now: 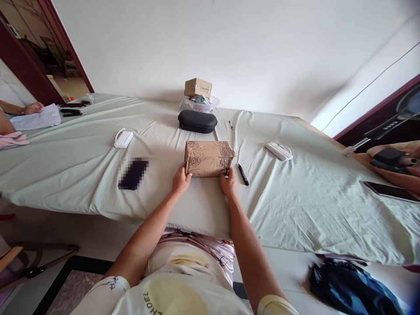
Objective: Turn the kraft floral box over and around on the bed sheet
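A brown cardboard box (pixel 210 158) with dark scribbled loops on its top and front sits on the cloth-covered table before me. My left hand (pixel 181 180) grips its left front corner, fingers around the side. At the right front corner, my right hand (pixel 229 181) holds the box in the same way, fingers partly hidden against it. Just right of that hand lies a black marker (pixel 243 174). Behind the box rests a black zip case (pixel 197 121).
A clear plastic bin (pixel 215 103) bears a smaller carton (pixel 198 87) by the wall. White power banks (pixel 124 138) lie on both sides, a pixelated dark object (pixel 134 174) at left, a pen (pixel 231 125) behind, a phone (pixel 390 190) at right. Another person's hand (pixel 33 107) touches papers at far left.
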Available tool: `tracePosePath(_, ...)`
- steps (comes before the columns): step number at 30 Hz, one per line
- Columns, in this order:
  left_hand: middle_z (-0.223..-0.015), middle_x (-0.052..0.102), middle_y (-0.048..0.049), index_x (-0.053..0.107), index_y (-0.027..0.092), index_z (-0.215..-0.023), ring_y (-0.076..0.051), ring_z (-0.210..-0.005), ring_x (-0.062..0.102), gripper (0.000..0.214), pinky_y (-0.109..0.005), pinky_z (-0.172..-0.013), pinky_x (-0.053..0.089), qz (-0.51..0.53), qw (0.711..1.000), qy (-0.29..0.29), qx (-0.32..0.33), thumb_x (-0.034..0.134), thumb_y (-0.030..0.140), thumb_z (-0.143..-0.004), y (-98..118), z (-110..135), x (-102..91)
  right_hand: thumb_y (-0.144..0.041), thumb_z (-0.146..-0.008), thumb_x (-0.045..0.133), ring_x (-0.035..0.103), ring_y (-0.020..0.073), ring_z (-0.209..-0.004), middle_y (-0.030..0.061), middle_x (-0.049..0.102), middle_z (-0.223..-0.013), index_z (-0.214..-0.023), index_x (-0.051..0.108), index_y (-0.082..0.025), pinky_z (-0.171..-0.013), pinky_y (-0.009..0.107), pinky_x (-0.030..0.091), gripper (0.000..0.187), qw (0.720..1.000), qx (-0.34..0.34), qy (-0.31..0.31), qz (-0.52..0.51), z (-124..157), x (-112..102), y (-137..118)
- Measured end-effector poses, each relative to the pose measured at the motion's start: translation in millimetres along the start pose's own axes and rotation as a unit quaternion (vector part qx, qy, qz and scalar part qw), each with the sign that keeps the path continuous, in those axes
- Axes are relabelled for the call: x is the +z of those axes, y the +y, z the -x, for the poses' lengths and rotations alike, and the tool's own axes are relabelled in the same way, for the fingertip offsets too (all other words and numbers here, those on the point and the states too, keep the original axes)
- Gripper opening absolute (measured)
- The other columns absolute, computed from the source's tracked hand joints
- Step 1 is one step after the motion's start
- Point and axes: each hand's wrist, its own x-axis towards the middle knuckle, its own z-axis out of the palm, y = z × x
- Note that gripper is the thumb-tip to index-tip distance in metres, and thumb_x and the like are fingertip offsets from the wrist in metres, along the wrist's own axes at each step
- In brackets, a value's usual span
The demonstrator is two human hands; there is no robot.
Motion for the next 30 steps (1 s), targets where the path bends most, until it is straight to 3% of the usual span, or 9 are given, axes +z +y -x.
tracePosePath(5,-0.118,0.073,-0.0136,0.056,0.019,-0.134,-0.022,-0.096,0.072,0.042,-0.036,-0.083,0.059,0.085,0.992,0.083,0.041,0.056,0.04,-0.097,10,0,-9.9,-0.044,-0.084,0.06,0.064,0.021,-0.086,0.0073,0.067,-0.101,-0.136,0.055,-0.018,-0.086,0.04,0.054,0.058,0.993,-0.03,0.085,-0.078,2,-3,-13)
tracePosePath(8,-0.117,0.072,-0.0147,0.058,0.018,-0.129,-0.019,-0.09,0.07,0.044,-0.032,-0.077,0.058,0.102,0.982,0.146,0.06,0.05,0.05,-0.1,15,1,-13.9,-0.049,-0.087,0.06,0.06,0.0173,-0.079,0.0059,0.066,-0.1,-0.131,0.058,-0.019,-0.08,0.036,0.054,0.053,0.983,-0.056,0.132,-0.114,6,-4,-22)
tracePosePath(11,-0.113,0.071,-0.0137,0.057,0.018,-0.131,-0.018,-0.088,0.068,0.05,-0.031,-0.077,0.057,0.091,0.978,0.171,0.078,0.045,0.057,-0.101,17,2,-16.5,-0.05,-0.09,0.058,0.059,0.0161,-0.078,0.006,0.065,-0.103,-0.125,0.061,-0.02,-0.075,0.033,0.053,0.046,0.977,-0.08,0.149,-0.128,10,-7,-29)
tracePosePath(16,-0.116,0.068,-0.0147,0.057,0.018,-0.135,-0.019,-0.097,0.066,0.051,-0.03,-0.08,0.056,0.042,0.985,0.13,0.105,0.04,0.053,-0.103,16,2,-18.9,-0.048,-0.095,0.055,0.06,0.0181,-0.087,0.0085,0.064,-0.115,-0.12,0.062,-0.023,-0.073,0.033,0.053,0.036,0.975,-0.113,0.151,-0.116,14,-12,-36)
tracePosePath(20,-0.125,0.065,-0.0162,0.058,0.019,-0.138,-0.022,-0.112,0.063,0.045,-0.036,-0.097,0.054,0.005,0.987,0.112,0.114,0.04,0.041,-0.103,16,2,-19.1,-0.043,-0.095,0.056,0.059,0.0176,-0.083,0.0086,0.061,-0.115,-0.114,0.064,-0.023,-0.069,0.032,0.052,0.029,0.972,-0.146,0.148,-0.104,15,-14,-38)
tracePosePath(25,-0.153,0.048,-0.0167,0.064,0.027,-0.137,-0.034,-0.143,0.046,0.042,-0.054,-0.12,0.034,-0.085,0.984,0.09,0.128,0.051,0.031,-0.098,26,6,-18.9,-0.043,-0.095,0.059,0.06,0.0207,-0.093,0.0085,0.061,-0.109,-0.095,0.067,-0.023,-0.072,0.034,0.054,0.021,0.973,-0.169,0.155,-0.04,16,-11,-42)
tracePosePath(27,-0.161,0.041,-0.0137,0.065,0.032,-0.137,-0.036,-0.152,0.035,0.044,-0.06,-0.123,0.025,-0.11,0.978,0.069,0.162,0.054,0.025,-0.095,35,11,-17.0,-0.042,-0.095,0.059,0.06,0.022,-0.096,0.0092,0.061,-0.108,-0.093,0.067,-0.023,-0.077,0.036,0.055,0.021,0.971,-0.174,0.161,-0.027,17,-9,-44)
tracePosePath(30,-0.162,0.043,-0.0113,0.06,0.034,-0.143,-0.033,-0.155,0.031,0.051,-0.063,-0.125,0.017,-0.134,0.964,0.026,0.23,0.054,0.019,-0.094,47,20,-10.6,-0.041,-0.096,0.059,0.061,0.0242,-0.101,0.0104,0.061,-0.109,-0.094,0.068,-0.023,-0.087,0.042,0.055,0.02,0.969,-0.201,0.145,-0.022,21,-3,-47)
